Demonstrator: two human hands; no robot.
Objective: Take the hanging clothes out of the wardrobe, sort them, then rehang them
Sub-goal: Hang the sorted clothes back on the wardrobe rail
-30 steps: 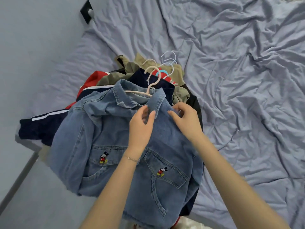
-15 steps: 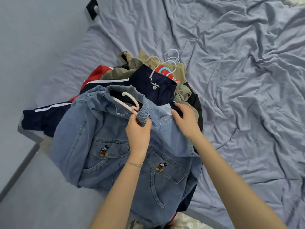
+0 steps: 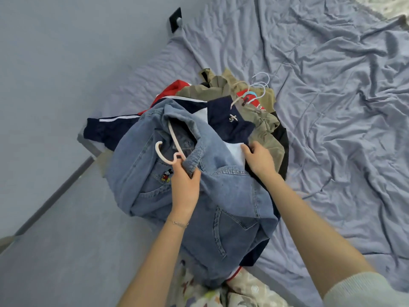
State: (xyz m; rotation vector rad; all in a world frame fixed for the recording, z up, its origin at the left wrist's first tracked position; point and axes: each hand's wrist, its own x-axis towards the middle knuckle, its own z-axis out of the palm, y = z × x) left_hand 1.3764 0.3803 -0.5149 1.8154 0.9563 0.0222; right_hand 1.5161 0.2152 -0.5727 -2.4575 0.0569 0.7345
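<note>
Nearest the camera, a patterned cloth [image 3: 243, 291] is cut off by the bottom edge just below the denim jacket [image 3: 221, 196], and a pale sleeve [image 3: 365, 291] leaves the frame to the jacket's lower right. The jacket lies crumpled on top of the pile at the bed's edge, and its lower hem is hidden in its own folds. On the jacket's chest the left hand [image 3: 184, 185], which has a thin bracelet [image 3: 178, 223] at the wrist, is clamped on the neck of the pink hanger [image 3: 173, 138] together with the collar's edge. One hanger arm disappears inside the jacket. The right hand [image 3: 260, 160] lies at the jacket's far shoulder with its fingertips on a white panel, and I cannot tell whether it pinches cloth or only presses. Just beyond the jacket are a navy jacket [image 3: 225, 122], a khaki garment [image 3: 265, 134] and a red garment [image 3: 177, 87], each mostly covered, and a tangle of other hangers [image 3: 254, 91] rests on them. The wrinkled bed sheet [image 3: 332, 107] spreads beyond and to the right of the jacket. Compared with half a second ago, the hanger has come further out of the collar, its hook now lying over the mouse patch [image 3: 166, 175], and the second patch has vanished into a fold.
</note>
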